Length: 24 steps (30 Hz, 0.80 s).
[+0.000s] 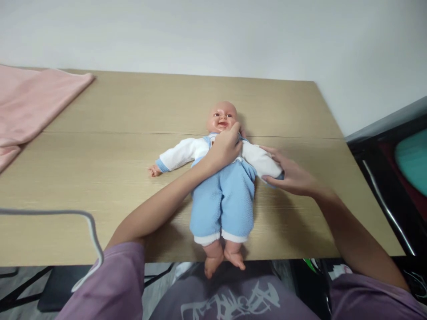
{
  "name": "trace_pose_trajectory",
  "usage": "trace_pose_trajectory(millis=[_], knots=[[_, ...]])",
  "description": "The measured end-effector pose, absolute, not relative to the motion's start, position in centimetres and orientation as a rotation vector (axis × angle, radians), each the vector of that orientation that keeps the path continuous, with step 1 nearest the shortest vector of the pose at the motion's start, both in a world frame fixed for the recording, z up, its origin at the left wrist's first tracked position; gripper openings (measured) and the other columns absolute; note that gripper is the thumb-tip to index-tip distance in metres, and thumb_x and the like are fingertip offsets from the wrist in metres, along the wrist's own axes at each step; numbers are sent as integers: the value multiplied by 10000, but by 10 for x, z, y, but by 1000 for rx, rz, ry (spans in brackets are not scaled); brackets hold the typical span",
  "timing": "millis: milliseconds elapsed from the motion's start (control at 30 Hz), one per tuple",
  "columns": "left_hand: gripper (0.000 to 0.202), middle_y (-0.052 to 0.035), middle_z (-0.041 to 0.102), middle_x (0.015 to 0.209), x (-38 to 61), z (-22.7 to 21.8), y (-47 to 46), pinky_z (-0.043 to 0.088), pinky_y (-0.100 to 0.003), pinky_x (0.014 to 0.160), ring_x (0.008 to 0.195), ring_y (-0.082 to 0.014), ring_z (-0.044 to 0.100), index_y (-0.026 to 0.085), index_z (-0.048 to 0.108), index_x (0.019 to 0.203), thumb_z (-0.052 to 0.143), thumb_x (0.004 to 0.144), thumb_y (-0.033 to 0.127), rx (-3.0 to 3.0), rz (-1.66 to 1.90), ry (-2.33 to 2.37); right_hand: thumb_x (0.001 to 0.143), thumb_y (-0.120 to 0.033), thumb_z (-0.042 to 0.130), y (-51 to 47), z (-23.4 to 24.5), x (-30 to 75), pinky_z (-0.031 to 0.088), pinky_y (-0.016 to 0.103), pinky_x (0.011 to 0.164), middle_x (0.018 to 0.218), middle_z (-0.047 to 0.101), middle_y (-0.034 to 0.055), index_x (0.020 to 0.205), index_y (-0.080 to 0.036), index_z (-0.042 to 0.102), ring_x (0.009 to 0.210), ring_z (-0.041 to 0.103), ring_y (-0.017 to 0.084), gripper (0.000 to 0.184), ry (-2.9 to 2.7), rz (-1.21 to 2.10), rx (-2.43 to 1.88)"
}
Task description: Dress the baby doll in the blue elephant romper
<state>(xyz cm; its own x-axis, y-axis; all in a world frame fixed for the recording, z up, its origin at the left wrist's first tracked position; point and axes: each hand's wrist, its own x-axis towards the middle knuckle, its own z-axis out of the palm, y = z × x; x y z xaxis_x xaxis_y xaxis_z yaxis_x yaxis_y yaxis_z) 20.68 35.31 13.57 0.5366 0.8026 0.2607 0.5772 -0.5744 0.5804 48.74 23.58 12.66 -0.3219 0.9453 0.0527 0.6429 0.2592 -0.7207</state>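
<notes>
A baby doll (pixel 223 200) lies on its back on the wooden table, its bare feet reaching over the front edge. It wears a white-sleeved top and blue fleecy trousers. My left hand (pixel 227 144) crosses the doll's body, fingers curled at its collar and shoulder just below the chin. Around the end of the white sleeve (pixel 262 161) on the right side, my right hand (pixel 292 171) has its thumb below and fingers above. The doll's hand in that sleeve is hidden. Its other arm (pixel 182 153) lies stretched out to the left.
A pink cloth (pixel 36 102) lies at the table's left end. A grey-white cable (pixel 66 212) passes over the lower left. The tabletop (pixel 116 169) meets a white wall behind. Dark furniture with a teal item (pixel 413 155) stands at the right.
</notes>
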Motion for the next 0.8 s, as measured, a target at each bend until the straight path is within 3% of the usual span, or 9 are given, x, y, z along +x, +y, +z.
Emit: trace_pose_trajectory(millis=[133, 267, 333, 433, 567, 700, 800], knots=[[343, -132, 799, 1116, 207, 138, 349, 554, -423, 924, 1093, -318, 763, 160, 671, 1285, 544, 977, 78, 2389, 691, 1170, 951, -549, 905, 237, 139, 523, 684, 589, 1115, 1507, 799, 85, 1528, -341, 749, 1262, 805, 403, 633, -1958, 793, -1564], [306, -156, 811, 1167, 208, 147, 339, 557, -425, 908, 1080, -334, 767, 158, 638, 1392, 539, 1113, 237, 2464, 613, 1310, 815, -691, 991, 253, 119, 535, 737, 522, 967, 1301, 851, 123, 1314, -261, 799, 1065, 843, 354, 686, -1639, 810, -1554], [318, -187, 806, 1227, 208, 152, 334, 558, -465, 991, 1144, -364, 760, 143, 641, 1406, 532, 1144, 286, 2539, 568, 1366, 768, -741, 1006, 255, 103, 535, 740, 500, 929, 1261, 848, 128, 1274, -248, 783, 1044, 838, 345, 741, -1584, 817, -1537], [309, -240, 774, 1314, 208, 156, 329, 487, -579, 1171, 1318, -440, 688, 125, 680, 1334, 549, 1153, 339, 2660, 573, 1423, 807, -767, 970, 252, 84, 533, 731, 477, 925, 1287, 827, 138, 1317, -237, 750, 1078, 823, 333, 767, -1586, 811, -1525], [344, -288, 680, 1471, 204, 157, 330, 397, -670, 1232, 1455, -509, 570, 126, 687, 1311, 574, 1148, 407, 2722, 657, 1392, 918, -711, 895, 247, 81, 530, 702, 524, 974, 1396, 783, 163, 1417, -250, 706, 1178, 792, 353, 705, -1712, 585, -1518], [311, -234, 663, 1481, 199, 165, 332, 367, -659, 1247, 1451, -474, 555, 176, 700, 1287, 554, 1161, 421, 2769, 670, 1103, 1048, -527, 773, 236, 104, 508, 571, 663, 1168, 1445, 764, 161, 1397, -263, 716, 1364, 719, 415, 442, -1899, -2, -1416], [329, -202, 689, 1398, 196, 173, 331, 443, -574, 1176, 1334, -410, 609, 182, 718, 1208, 518, 1177, 441, 2819, 576, 825, 1092, -391, 714, 225, 120, 476, 602, 575, 1072, 1221, 828, 109, 1242, -288, 756, 1163, 780, 357, 187, -1998, -74, -1222]])
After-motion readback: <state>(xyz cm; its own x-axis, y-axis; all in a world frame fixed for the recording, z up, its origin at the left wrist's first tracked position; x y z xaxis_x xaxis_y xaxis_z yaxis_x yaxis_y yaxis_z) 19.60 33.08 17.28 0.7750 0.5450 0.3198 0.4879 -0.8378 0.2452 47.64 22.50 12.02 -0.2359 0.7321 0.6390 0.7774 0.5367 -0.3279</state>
